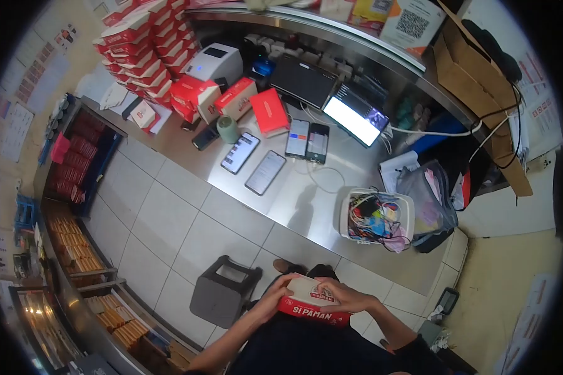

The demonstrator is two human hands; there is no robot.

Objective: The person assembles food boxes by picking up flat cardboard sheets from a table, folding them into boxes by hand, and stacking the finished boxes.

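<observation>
Close to my body, below the counter's front edge, a red and white box (306,309) marked "SI PAMAN" is held between both hands. My left hand (280,292) is closed around the box's left side, with the fingers at its top edge. On the right side, my right hand (339,296) grips the same box, its thumb and fingers over the pale lid. The box's lower front faces me. Several phones lie on the steel counter (294,206), among them a white-screened one (266,172).
Tall stacks of folded red boxes (137,50), a white printer (214,63), a green cup (228,130) and a lit tablet (356,114) stand on the counter. A basket of cables (408,215) sits at its right. A grey stool (219,300) is on the floor.
</observation>
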